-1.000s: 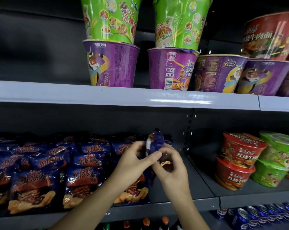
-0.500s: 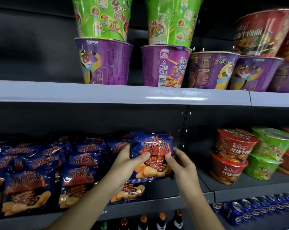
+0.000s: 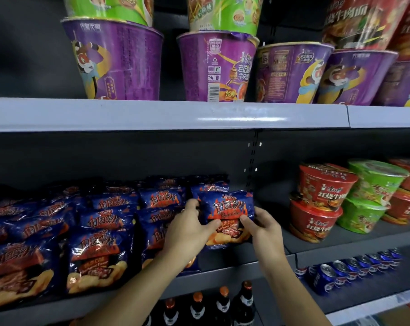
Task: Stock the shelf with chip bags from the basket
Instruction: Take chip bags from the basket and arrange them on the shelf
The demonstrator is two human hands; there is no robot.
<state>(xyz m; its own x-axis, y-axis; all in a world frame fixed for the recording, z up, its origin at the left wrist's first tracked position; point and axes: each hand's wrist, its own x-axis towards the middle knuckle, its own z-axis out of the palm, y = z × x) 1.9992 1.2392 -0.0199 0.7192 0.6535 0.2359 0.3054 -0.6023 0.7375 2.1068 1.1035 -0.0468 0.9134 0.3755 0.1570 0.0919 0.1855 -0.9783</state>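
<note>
Glossy crinkled plastic chip bag (image 3: 227, 209); smooth painted metal shelf (image 3: 166, 115).

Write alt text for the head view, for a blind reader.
Left hand and right hand hold a blue chip bag upright beside rows of matching bags on a shelf. Purple noodle cups stand above; red and green noodle bowls sit to its right.

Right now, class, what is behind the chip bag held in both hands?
Another blue bag stands just behind the held chip bag; only its top shows. Anything further back is covered.
</note>
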